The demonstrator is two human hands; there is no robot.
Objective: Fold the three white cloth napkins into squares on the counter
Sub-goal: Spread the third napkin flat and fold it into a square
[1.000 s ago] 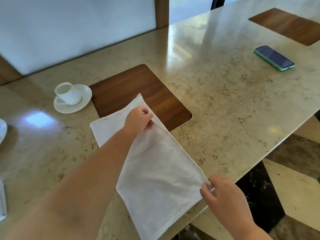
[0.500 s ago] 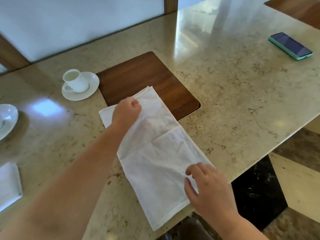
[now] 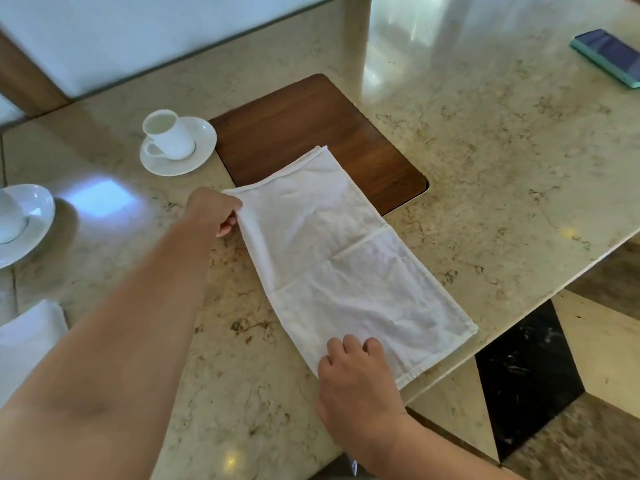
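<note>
A white cloth napkin [image 3: 346, 265] lies on the marble counter [image 3: 502, 174] as a long folded rectangle. Its far end rests on a dark wooden inset [image 3: 318, 133] and its near end reaches the counter's front edge. My left hand [image 3: 213, 211] pinches the napkin's far left corner between curled fingers and thumb. At the near left corner my right hand [image 3: 353, 372] has its curled fingers on the cloth. A second white napkin [image 3: 27, 337], folded, lies at the far left edge of the view.
A white cup on a saucer [image 3: 176, 145] stands just left of the wooden inset. Another cup and saucer [image 3: 20, 223] sit at the left edge. A phone in a teal case [image 3: 609, 57] lies at the back right. The counter's front edge drops to a patterned floor [image 3: 530, 372].
My left hand has moved from the napkin's far middle to its far left corner. My right hand has slid left along the near edge. The napkin now lies flatter and straighter.
</note>
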